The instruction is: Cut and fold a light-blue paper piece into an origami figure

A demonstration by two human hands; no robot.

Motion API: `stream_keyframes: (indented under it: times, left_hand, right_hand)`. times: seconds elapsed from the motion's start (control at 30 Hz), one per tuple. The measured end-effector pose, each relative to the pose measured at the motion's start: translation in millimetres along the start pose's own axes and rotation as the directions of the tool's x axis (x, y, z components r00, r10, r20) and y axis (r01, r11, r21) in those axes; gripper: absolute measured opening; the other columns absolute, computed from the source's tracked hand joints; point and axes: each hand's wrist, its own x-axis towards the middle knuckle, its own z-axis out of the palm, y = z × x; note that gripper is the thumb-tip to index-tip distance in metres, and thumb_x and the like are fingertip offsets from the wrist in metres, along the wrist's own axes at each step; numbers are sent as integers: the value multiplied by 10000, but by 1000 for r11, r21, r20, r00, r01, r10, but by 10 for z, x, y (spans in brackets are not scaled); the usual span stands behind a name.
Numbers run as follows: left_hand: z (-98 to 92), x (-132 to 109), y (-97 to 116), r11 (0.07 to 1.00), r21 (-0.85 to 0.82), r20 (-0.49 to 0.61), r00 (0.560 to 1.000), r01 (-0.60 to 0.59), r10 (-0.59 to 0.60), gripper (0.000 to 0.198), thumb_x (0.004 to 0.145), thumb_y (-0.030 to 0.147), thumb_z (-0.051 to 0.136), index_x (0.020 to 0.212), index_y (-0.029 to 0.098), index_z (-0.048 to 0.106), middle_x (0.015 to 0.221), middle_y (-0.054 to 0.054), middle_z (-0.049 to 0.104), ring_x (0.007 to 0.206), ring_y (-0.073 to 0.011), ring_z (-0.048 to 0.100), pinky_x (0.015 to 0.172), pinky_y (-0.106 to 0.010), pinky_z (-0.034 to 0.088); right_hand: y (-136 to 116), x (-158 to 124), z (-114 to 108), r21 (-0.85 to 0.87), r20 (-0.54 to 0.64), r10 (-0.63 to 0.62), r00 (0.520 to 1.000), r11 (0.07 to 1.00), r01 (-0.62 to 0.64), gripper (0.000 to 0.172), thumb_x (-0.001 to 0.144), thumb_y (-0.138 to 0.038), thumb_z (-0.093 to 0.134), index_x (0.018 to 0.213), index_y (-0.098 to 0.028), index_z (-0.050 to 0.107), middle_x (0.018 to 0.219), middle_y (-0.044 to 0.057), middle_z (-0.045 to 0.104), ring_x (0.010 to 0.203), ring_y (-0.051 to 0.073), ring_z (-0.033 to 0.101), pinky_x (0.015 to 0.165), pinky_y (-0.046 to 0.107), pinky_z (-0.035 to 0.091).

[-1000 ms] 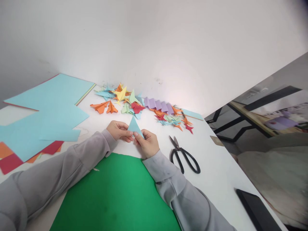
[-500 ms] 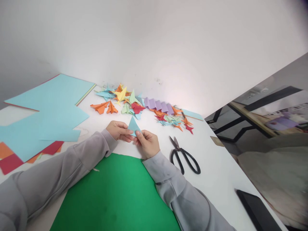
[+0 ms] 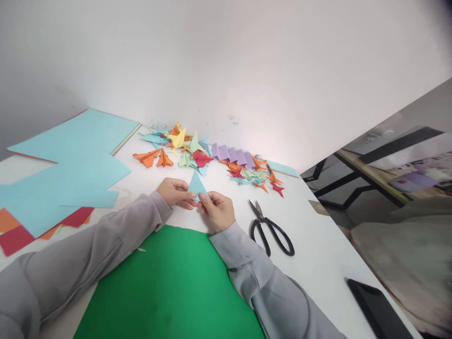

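Between both hands, a small light-blue folded paper triangle (image 3: pixel 197 184) is held up with its point away from me. My left hand (image 3: pixel 176 193) pinches its left lower corner between thumb and fingers. On the right lower corner my right hand (image 3: pixel 219 210) is closed, its thumb pressed on the paper's face. The fingers behind the paper are partly hidden. Beyond the triangle lie folded paper planes, among them a yellow one (image 3: pixel 177 138), a red one (image 3: pixel 202 159) and an orange one (image 3: pixel 164 158).
A green sheet (image 3: pixel 169 287) lies under my forearms. Open black-handled scissors (image 3: pixel 270 228) rest to the right, and a black phone-like device (image 3: pixel 379 308) sits near the right edge. Light-blue sheets (image 3: pixel 81 136) are at left. A purple pleated paper (image 3: pixel 233 154) stands by the wall.
Hardly anything differs. The fingers of my left hand shift slightly at the triangle's lower edge; my right hand stays on its corner.
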Motion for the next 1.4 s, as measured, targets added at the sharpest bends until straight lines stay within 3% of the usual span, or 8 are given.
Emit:
stream_keyframes:
  times: [0.1, 0.3, 0.53, 0.9, 1.2, 1.4]
  left_hand:
    - [4, -14, -2, 998, 56, 26, 999, -24, 22, 317, 395, 201, 817, 604, 66, 620, 524, -81, 655, 514, -173, 635, 464, -239, 526]
    - [24, -30, 2, 994, 103, 21, 999, -38, 36, 291, 422, 229, 809, 580, 61, 631, 480, -71, 642, 445, -137, 605, 463, -228, 525]
    - [30, -2, 27, 998, -2, -10, 998, 58, -58, 349, 344, 226, 830, 410, 86, 517, 422, -83, 616, 438, -176, 619, 425, -221, 520]
    - [37, -5, 36, 997, 5, -51, 995, 82, -81, 379, 381, 193, 822, 404, 98, 455, 420, -69, 612, 440, -176, 624, 425, -213, 524]
    - [83, -40, 31, 997, 74, -86, 996, -17, 24, 294, 388, 198, 817, 485, 71, 570, 407, -47, 608, 380, -129, 581, 414, -206, 511]
    - [59, -28, 12, 998, 33, -87, 995, -50, 53, 295, 379, 213, 820, 503, 67, 596, 421, -53, 614, 382, -133, 580, 405, -211, 501]
  right_hand:
    - [10, 0, -5, -13, -1, -4, 1000, 1000, 4, 326, 683, -453, 606, 542, -160, 595, 402, -26, 512, 375, 86, 413, 404, 221, 313]
    - [7, 1, -12, -31, -15, -10, 1000, 999, 10, 298, 683, -417, 615, 546, -153, 620, 396, -25, 509, 369, 81, 410, 393, 216, 308]
    - [-47, -1, 9, 33, -16, 13, 1000, 999, -12, 313, 673, -434, 623, 520, -163, 593, 385, -34, 500, 358, 78, 419, 393, 214, 338]
    - [-89, -13, 8, 54, 27, 15, 1000, 998, -16, 366, 690, -430, 608, 447, -164, 549, 389, -23, 521, 361, 72, 444, 425, 204, 385]
    - [-90, -9, 24, 78, 7, 91, 996, 993, -92, 353, 670, -424, 630, 458, -156, 540, 371, -21, 528, 334, 71, 455, 390, 194, 361]
    - [-95, -3, 51, 102, -38, 148, 988, 984, -144, 350, 608, -449, 674, 492, -159, 515, 361, -30, 528, 307, 74, 447, 345, 189, 333]
